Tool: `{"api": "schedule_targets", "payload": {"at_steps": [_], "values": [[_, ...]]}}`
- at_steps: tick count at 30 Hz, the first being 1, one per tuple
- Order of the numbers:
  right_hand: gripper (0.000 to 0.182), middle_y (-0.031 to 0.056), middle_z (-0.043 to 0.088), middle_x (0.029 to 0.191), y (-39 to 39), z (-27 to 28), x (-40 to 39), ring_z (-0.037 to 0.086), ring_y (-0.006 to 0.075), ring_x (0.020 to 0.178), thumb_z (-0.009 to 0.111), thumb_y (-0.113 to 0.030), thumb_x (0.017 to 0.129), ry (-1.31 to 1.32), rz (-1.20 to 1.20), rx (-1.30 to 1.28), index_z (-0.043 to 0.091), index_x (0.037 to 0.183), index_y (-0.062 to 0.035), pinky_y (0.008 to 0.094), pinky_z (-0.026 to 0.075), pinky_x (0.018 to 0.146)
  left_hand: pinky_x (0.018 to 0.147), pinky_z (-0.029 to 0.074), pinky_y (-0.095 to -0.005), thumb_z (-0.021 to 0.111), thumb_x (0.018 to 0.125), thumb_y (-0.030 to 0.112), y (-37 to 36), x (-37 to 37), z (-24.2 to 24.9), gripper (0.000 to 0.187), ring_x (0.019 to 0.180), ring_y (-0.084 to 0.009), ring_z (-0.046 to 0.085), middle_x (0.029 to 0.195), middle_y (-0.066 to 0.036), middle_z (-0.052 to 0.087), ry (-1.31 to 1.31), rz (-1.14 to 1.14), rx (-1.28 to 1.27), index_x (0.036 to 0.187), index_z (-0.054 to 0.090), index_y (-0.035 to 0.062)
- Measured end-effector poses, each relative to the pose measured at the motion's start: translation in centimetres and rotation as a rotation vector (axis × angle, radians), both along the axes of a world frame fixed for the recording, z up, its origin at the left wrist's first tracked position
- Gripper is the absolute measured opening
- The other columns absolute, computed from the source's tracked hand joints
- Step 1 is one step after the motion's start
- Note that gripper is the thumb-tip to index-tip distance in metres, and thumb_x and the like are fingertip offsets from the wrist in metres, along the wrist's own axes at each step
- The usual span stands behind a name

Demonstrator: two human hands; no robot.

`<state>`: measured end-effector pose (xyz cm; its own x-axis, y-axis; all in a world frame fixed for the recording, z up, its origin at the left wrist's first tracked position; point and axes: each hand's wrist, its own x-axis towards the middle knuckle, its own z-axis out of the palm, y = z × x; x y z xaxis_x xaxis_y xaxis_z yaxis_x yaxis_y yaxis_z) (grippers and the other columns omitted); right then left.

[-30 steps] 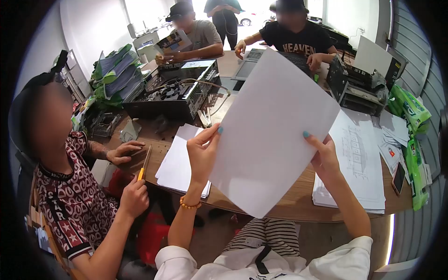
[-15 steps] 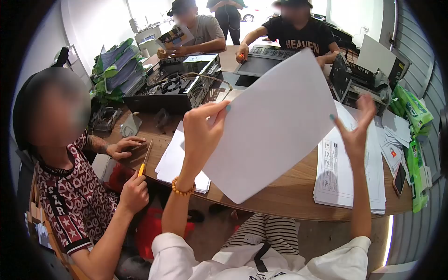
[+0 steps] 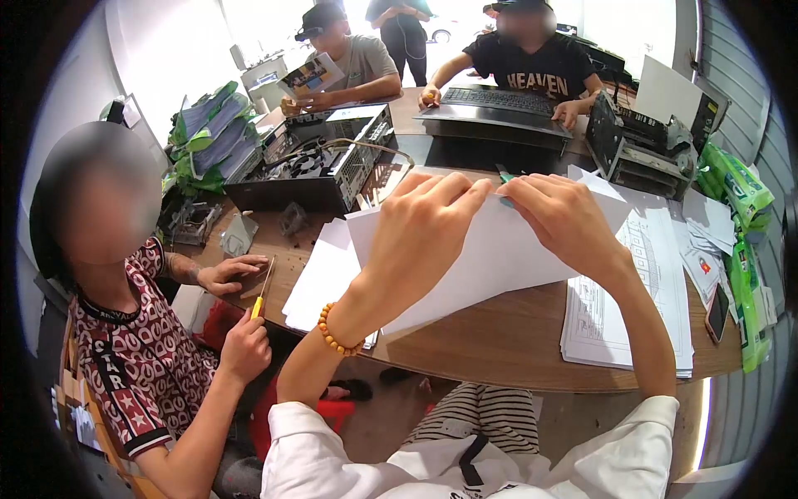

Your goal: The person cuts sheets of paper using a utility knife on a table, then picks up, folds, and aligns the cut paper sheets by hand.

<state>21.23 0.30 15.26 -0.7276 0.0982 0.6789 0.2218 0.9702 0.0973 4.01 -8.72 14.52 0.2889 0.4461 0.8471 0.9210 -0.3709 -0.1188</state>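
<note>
The bare left hand and bare right hand are covering part of the large white paper sheet; up top, the edge cuts off the standing person in dark trousers, and fine print on the white drawing sheets is too small to read.

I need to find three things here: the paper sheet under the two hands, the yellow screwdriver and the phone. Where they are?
Paper sheet (image 3: 490, 259): head view, middle of its face.
Yellow screwdriver (image 3: 258, 307): head view, handle.
Phone (image 3: 716, 313): head view, screen.
</note>
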Motion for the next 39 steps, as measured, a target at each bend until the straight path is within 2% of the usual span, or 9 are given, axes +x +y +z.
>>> {"api": "schedule_targets", "payload": {"at_steps": [7, 9, 14, 16, 18, 30, 32, 36, 39], "values": [[0.02, 0.0084, 0.061, 0.081, -0.5, 0.5, -0.9, 0.061, 0.0221, 0.08, 0.056, -0.003, 0.073, -0.09, -0.043, 0.176, 0.055, 0.093, -0.0001, 0.033, 0.047, 0.07, 0.067, 0.047, -0.0361, 0.058, 0.08, 0.011, 0.2, 0.6, 1.5, 0.018, 0.077, -0.0272, 0.061, 0.079, -0.01, 0.063, 0.067, -0.011, -0.077, 0.096, 0.06, 0.003], [0.022, 0.0068, 0.061, 0.08, -0.4, 0.7, -1.1, 0.062, 0.0197, 0.079, 0.057, -0.005, 0.073, -0.105, -0.069, 0.234, 0.056, 0.094, 0.0, 0.03, 0.047, 0.068, 0.069, 0.047, -0.0378, 0.054, 0.084, 0.015, -0.5, 1.1, 2.9, 0.02, 0.08, -0.0304, 0.06, 0.08, -0.015, 0.062, 0.073, 0.25, -0.556, 0.098, 0.055, 0.0009], [0.012, 0.0059, 0.058, 0.078, -0.6, 0.8, -1.0, 0.059, 0.0167, 0.076, 0.056, -0.005, 0.073, -0.101, -0.096, 0.377, 0.054, 0.085, -0.0032, 0.0288, 0.045, 0.068, 0.069, 0.046, -0.0402, 0.051, 0.086, 0.015, 0.3, -1.3, 1.3, 0.021, 0.081, -0.0334, 0.06, 0.086, -0.02, 0.06, 0.113, 0.068, -0.538, 0.1, 0.049, -0.0006], [0.011, 0.0052, 0.058, 0.078, -0.2, 0.5, -1.1, 0.059, 0.0152, 0.076, 0.056, -0.007, 0.074, -0.123, -0.139, 0.398, 0.055, 0.085, -0.0042, 0.0286, 0.045, 0.068, 0.06, 0.046, -0.0408, 0.048, 0.086, 0.011, 0.7, -1.5, 0.8, 0.013, 0.072, -0.0333, 0.059, 0.075, -0.017, 0.057, 0.119, -0.004, -0.408, 0.083, 0.047, -0.0009], [0.008, 0.0039, 0.058, 0.076, 0.4, -0.2, -1.4, 0.058, 0.0142, 0.074, 0.056, -0.008, 0.076, -0.11, -0.121, 0.417, 0.055, 0.084, -0.0053, 0.0288, 0.045, 0.069, 0.061, 0.045, -0.0412, 0.047, 0.086, 0.01, 0.7, -1.4, 0.6, 0.011, 0.073, -0.0339, 0.058, 0.076, -0.017, 0.056, 0.105, -0.007, -0.444, 0.084, 0.046, -0.0006], [0.009, 0.0047, 0.064, 0.077, 3.3, 1.7, 2.4, 0.064, 0.0163, 0.076, 0.056, -0.016, 0.083, -0.1, -0.207, 0.301, 0.058, 0.084, -0.0079, 0.0315, 0.047, 0.072, 0.061, 0.043, -0.0418, 0.047, 0.087, 0.012, -0.7, -3.0, 1.7, 0.01, 0.073, -0.0372, 0.056, 0.077, -0.018, 0.056, -0.048, 0.123, -0.553, 0.087, 0.048, 0.0012], [0.009, 0.0041, 0.062, 0.078, 4.1, 2.4, 3.6, 0.061, 0.0182, 0.075, 0.057, -0.017, 0.083, -0.071, -0.089, 0.214, 0.059, 0.084, -0.0078, 0.0305, 0.045, 0.074, 0.061, 0.042, -0.0418, 0.048, 0.087, 0.013, -0.5, -3.7, 1.6, 0.012, 0.071, -0.0384, 0.055, 0.073, -0.019, 0.056, -0.067, 0.117, -0.557, 0.087, 0.049, 0.0008], [0.01, 0.0069, 0.062, 0.079, 4.0, 3.7, 3.7, 0.06, 0.0238, 0.073, 0.057, -0.013, 0.082, -0.12, -0.025, -0.01, 0.059, 0.088, -0.0044, 0.0327, 0.047, 0.071, 0.063, 0.044, -0.04, 0.053, 0.085, 0.016, 0.0, -2.7, 2.6, 0.016, 0.069, -0.0363, 0.057, 0.073, -0.019, 0.058, -0.087, -0.022, -0.637, 0.089, 0.049, 0.0008], [0.008, 0.0073, 0.061, 0.076, 3.8, 5.0, 3.2, 0.06, 0.0248, 0.073, 0.057, -0.01, 0.081, -0.14, 0.003, 0.12, 0.058, 0.087, -0.0043, 0.0324, 0.048, 0.071, 0.063, 0.046, -0.0355, 0.055, 0.084, 0.017, 1.6, -2.2, 3.7, 0.019, 0.068, -0.031, 0.06, 0.076, -0.019, 0.061, -0.217, -0.136, -0.698, 0.093, 0.053, 0.0006]]}}
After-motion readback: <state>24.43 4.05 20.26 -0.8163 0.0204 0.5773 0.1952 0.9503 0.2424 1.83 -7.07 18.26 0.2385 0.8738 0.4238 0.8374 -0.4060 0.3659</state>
